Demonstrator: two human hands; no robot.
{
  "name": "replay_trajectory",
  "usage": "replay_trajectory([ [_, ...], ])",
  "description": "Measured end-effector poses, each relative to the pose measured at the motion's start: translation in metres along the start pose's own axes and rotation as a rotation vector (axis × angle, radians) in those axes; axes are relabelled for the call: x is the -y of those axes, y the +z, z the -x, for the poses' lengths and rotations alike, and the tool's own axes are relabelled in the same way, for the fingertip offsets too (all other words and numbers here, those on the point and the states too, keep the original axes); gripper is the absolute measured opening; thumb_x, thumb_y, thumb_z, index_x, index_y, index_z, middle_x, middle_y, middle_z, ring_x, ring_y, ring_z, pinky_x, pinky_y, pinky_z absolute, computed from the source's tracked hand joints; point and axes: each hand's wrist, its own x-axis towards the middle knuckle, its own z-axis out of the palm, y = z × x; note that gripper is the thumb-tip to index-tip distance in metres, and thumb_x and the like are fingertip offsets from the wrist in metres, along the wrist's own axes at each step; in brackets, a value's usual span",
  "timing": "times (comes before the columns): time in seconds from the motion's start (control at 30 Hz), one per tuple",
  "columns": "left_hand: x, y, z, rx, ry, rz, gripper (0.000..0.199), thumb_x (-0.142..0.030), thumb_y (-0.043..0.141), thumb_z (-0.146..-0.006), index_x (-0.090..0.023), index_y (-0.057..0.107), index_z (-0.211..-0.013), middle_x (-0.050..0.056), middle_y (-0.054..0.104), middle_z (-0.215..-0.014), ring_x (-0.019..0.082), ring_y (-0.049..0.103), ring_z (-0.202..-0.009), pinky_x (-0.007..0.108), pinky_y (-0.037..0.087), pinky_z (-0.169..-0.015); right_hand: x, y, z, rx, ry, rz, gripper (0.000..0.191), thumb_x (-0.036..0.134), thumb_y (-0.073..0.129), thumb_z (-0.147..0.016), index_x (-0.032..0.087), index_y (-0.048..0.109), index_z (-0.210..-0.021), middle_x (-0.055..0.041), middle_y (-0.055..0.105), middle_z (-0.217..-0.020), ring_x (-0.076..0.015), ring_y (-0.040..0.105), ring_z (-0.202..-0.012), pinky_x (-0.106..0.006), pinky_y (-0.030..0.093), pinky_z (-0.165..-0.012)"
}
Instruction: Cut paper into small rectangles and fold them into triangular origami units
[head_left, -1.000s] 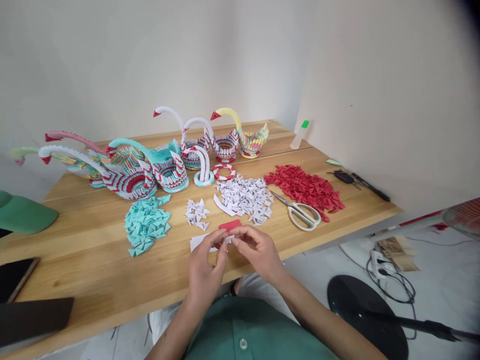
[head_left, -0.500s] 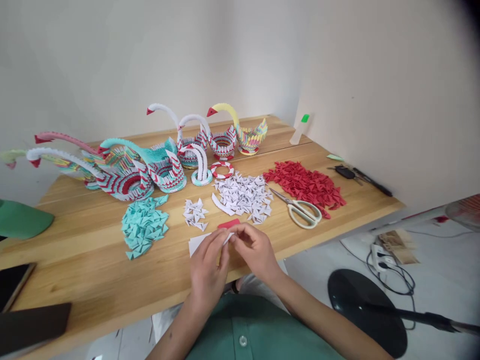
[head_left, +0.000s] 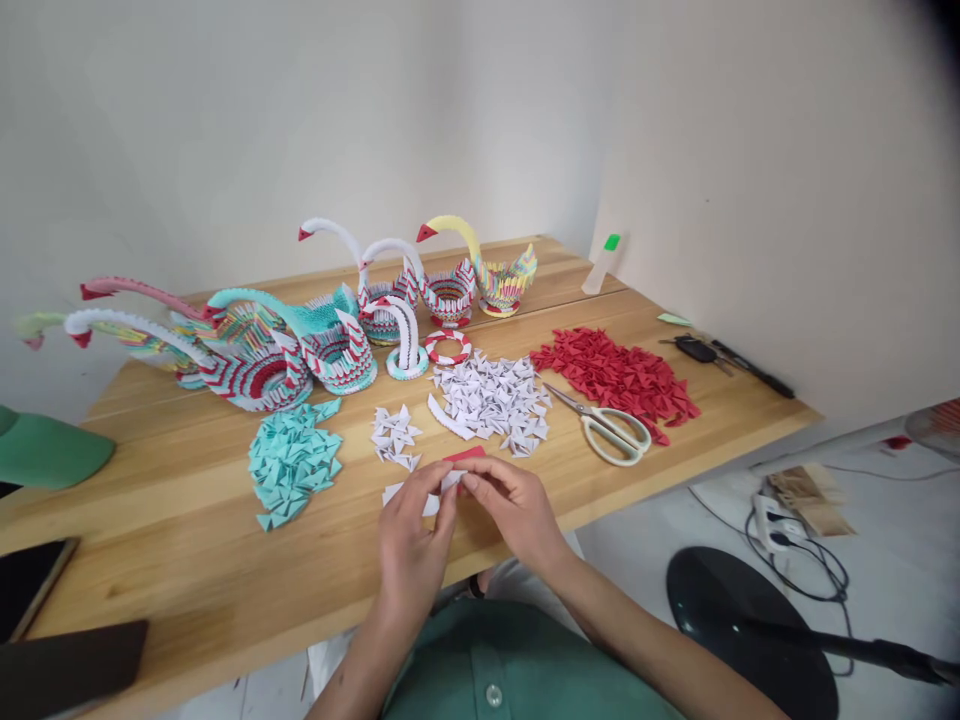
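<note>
A small folded piece of white paper (head_left: 452, 480) is pinched between my two hands above the table's front edge. My left hand (head_left: 417, 525) grips its left side with thumb and fingers. On the other side, the fingertips of my right hand (head_left: 510, 500) close on it. White paper strips (head_left: 391, 493) lie partly hidden behind my left hand. Just beyond my fingers is a red paper piece (head_left: 466, 454). A small group of white folded triangles (head_left: 395, 436) and a larger white pile (head_left: 495, 400) lie farther back.
Folded paper swans (head_left: 259, 375) stand along the back left. Turquoise triangles (head_left: 292, 462), red triangles (head_left: 619, 378), scissors (head_left: 615, 435), a red-and-white ring (head_left: 448, 347), car keys (head_left: 696, 348), a phone (head_left: 34, 580) and a green bottle (head_left: 56, 448) are on the table (head_left: 202, 600).
The view has shifted slightly, so everything sits a little lower and to the right. My fingers have moved a little on the white paper, and more of it shows between them.
</note>
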Motion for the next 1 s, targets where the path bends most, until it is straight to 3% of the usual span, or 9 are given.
replay_trajectory([
  [0.3,0.004,0.004,0.004,-0.04,0.148,-0.015,0.021,-0.01,0.058,-0.086,-0.018,0.068,-0.102,0.009,0.075,-0.099,0.021,0.072,-0.093,0.031,0.058,-0.082,-0.002,0.002,0.0,-0.034,-0.054,0.034,0.018,0.027,0.059,-0.085,0.019,0.072,-0.095,-0.0052,0.074,-0.092,-0.0181,0.067,-0.083,-0.029,0.053,-0.078],
  [0.4,0.003,0.001,0.004,0.038,0.049,0.076,0.02,-0.014,0.06,-0.086,-0.019,0.069,-0.104,0.009,0.075,-0.102,0.022,0.071,-0.095,0.033,0.057,-0.085,-0.002,0.001,-0.001,-0.04,-0.098,0.09,0.014,0.022,0.06,-0.082,0.019,0.069,-0.092,-0.003,0.072,-0.087,-0.0165,0.065,-0.079,-0.028,0.051,-0.074],
  [0.57,0.001,-0.003,0.007,0.081,-0.384,0.532,0.039,-0.031,0.057,-0.091,-0.022,0.055,-0.129,0.011,0.07,-0.117,0.021,0.071,-0.095,0.035,0.057,-0.083,0.0,-0.003,-0.004,-0.054,-0.14,0.162,0.027,0.018,0.054,-0.084,0.019,0.065,-0.108,-0.0033,0.067,-0.091,-0.0162,0.063,-0.081,-0.028,0.051,-0.075],
  [0.63,0.003,-0.002,0.011,0.095,-0.481,0.551,0.034,-0.032,0.056,-0.091,-0.02,0.061,-0.122,0.01,0.072,-0.115,0.021,0.071,-0.092,0.034,0.057,-0.082,0.0,-0.003,-0.004,-0.066,-0.185,0.19,0.033,0.018,0.05,-0.086,0.02,0.064,-0.116,-0.0044,0.065,-0.095,-0.0169,0.062,-0.086,-0.028,0.051,-0.078],
  [0.77,0.008,0.003,0.018,0.179,-0.436,0.409,0.023,-0.03,0.063,-0.086,-0.02,0.073,-0.104,0.008,0.074,-0.107,0.023,0.068,-0.099,0.032,0.053,-0.088,-0.003,0.002,-0.001,-0.062,-0.268,0.232,0.034,0.018,0.048,-0.09,0.022,0.063,-0.12,-0.005,0.064,-0.098,-0.0173,0.061,-0.092,-0.029,0.05,-0.083],
  [1.0,0.009,0.001,0.018,0.093,-0.42,0.339,0.021,-0.032,0.062,-0.086,-0.02,0.076,-0.096,0.007,0.076,-0.096,0.022,0.069,-0.087,0.029,0.052,-0.08,-0.005,0.01,0.009,-0.03,-0.218,0.25,0.031,0.018,0.053,-0.087,0.021,0.065,-0.115,-0.0049,0.067,-0.096,-0.0169,0.063,-0.088,-0.028,0.051,-0.082],
])
